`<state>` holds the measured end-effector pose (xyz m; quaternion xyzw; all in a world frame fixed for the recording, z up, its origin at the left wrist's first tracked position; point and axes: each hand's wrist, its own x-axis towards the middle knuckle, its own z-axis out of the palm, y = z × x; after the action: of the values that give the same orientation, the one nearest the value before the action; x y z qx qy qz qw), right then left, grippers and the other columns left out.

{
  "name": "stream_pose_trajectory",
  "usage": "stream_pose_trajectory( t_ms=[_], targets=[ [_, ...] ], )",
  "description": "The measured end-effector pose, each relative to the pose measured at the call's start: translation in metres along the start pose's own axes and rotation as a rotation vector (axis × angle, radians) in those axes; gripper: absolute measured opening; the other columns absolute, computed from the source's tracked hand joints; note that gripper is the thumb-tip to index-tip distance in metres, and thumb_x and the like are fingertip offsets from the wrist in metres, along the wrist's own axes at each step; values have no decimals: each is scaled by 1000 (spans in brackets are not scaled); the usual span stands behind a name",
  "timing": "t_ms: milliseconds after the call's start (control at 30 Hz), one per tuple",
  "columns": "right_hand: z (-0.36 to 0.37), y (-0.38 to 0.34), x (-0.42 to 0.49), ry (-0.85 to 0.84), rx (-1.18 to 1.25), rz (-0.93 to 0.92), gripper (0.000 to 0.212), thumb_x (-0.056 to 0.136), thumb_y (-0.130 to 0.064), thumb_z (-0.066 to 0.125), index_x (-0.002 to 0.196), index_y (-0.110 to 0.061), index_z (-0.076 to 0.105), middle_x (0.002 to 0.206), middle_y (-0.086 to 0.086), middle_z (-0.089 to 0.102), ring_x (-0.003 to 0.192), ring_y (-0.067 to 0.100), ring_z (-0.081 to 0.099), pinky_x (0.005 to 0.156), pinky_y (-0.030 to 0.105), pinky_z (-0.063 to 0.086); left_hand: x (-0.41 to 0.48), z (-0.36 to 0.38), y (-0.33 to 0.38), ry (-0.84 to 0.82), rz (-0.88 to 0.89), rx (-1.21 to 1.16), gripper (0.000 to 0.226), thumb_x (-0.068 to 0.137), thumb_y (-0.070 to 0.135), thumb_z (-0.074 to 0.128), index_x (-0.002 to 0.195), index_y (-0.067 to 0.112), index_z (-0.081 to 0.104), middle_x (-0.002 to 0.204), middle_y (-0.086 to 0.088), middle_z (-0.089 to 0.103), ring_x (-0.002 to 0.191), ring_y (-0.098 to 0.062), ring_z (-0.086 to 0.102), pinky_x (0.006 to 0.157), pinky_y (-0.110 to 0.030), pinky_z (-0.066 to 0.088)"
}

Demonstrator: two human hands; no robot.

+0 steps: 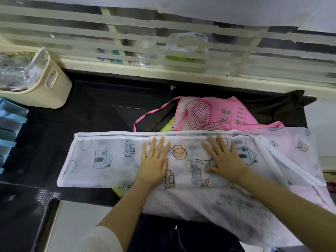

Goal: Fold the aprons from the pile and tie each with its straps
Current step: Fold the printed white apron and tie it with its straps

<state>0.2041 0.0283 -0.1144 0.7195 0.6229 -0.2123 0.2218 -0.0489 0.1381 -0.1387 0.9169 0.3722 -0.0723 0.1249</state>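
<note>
Hands flat on white apron, both palms down.

Left hand (153, 160) and right hand (224, 157) lie side by side, fingers straight and spread, pressing the middle of the white printed apron (101, 160) (houses, cars, balloons). Neither grips anything. Apron is folded into a long band across the black counter (101, 110); fingertips reach almost to its far hemmed edge, left end extends well past the left hand. Right end is looser, with a white strap (272, 160) trailing down over it; near side hangs off the counter edge. Just behind, partly under the white one, lies a pink apron (234, 113) with a checked pocket and a pink strap looping left. Dark cloth (281, 106) bunched at far right. Cream basket (54, 88) far left on the counter, blue rack (11, 124) at the left edge. Slatted window (163, 33) runs along the back.
</note>
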Motion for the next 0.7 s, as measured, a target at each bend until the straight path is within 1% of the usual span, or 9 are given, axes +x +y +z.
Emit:
stream_pose_trajectory(
  t_ms=[67, 133, 200, 267, 367, 433, 500, 600, 700],
  targets=[
    [-8, -6, -2, 10, -10, 14, 87, 85, -72, -5, 151, -15, 5, 149, 15, 26, 133, 41, 34, 85, 70, 42, 1, -2, 1, -24, -10, -8, 54, 97, 36, 22, 149, 23, 24, 156, -6, 21, 145, -30, 13, 112, -55, 9],
    [-19, -11, -7, 18, -60, 2, 85, 84, -73, 5, 145, -20, -21, 152, 12, -14, 142, 37, -2, 105, 67, 24, 0, -2, 1, -30, -6, 0, 53, 98, 36, 19, 148, 22, 24, 155, -7, 24, 144, -31, 16, 111, -56, 12],
    [-24, -18, -12, -38, -118, 28, 88, 88, -68, 21, 134, -19, -34, 143, 7, -36, 143, 33, -18, 112, 60, 4, 2, -5, 2, -72, -21, 25, 52, 100, 37, 9, 148, 20, 20, 154, -10, 27, 142, -33, 20, 109, -58, 15],
    [-26, -29, -16, -46, -137, 61, 86, 94, -58, 29, 142, -13, -27, 151, 10, -28, 144, 33, -13, 113, 57, 0, 3, -6, 5, -86, -43, 59, 54, 100, 37, 3, 149, 20, 15, 154, -12, 25, 141, -37, 22, 109, -62, 18],
    [-17, -50, -37, 49, -32, 62, 74, 98, -28, 44, 150, -7, -6, 157, 17, -6, 145, 35, 0, 115, 53, 9, 4, -13, 13, -140, -40, 178, 53, 98, 34, 5, 145, 19, -16, 157, -13, -9, 144, -38, -6, 111, -65, -1],
    [-8, -58, -56, 193, 112, 20, 69, 89, -13, 58, 147, -4, 21, 153, 21, 22, 139, 38, 27, 112, 52, 25, 6, -25, 23, -172, 6, 226, 67, 99, 17, 28, 147, 17, -20, 154, -19, -20, 142, -40, -14, 111, -63, -3],
    [5, -55, -76, 384, 230, 1, 69, 69, -8, 78, 131, -4, 47, 131, 19, 53, 118, 35, 55, 99, 49, 45, 6, -34, 36, -180, 173, 249, 88, 88, -4, 43, 149, 20, -16, 154, -18, -22, 143, -38, -13, 115, -53, 0],
    [17, -31, -104, 623, 287, 99, 74, 58, 2, 80, 124, -4, 47, 124, 19, 56, 118, 31, 48, 103, 43, 39, 7, -35, 48, -186, 471, 303, 103, 80, -10, 49, 147, 31, -17, 157, -7, -17, 145, -31, -7, 117, -40, -2],
    [20, 6, -121, 654, 281, 333, 80, 67, -9, 79, 134, 2, 37, 134, 28, 45, 129, 43, 35, 110, 46, 22, 11, -34, 51, -215, 473, 289, 97, 77, -5, 57, 150, 32, 4, 159, -1, -6, 146, -27, 0, 117, -39, 2]
  ],
)
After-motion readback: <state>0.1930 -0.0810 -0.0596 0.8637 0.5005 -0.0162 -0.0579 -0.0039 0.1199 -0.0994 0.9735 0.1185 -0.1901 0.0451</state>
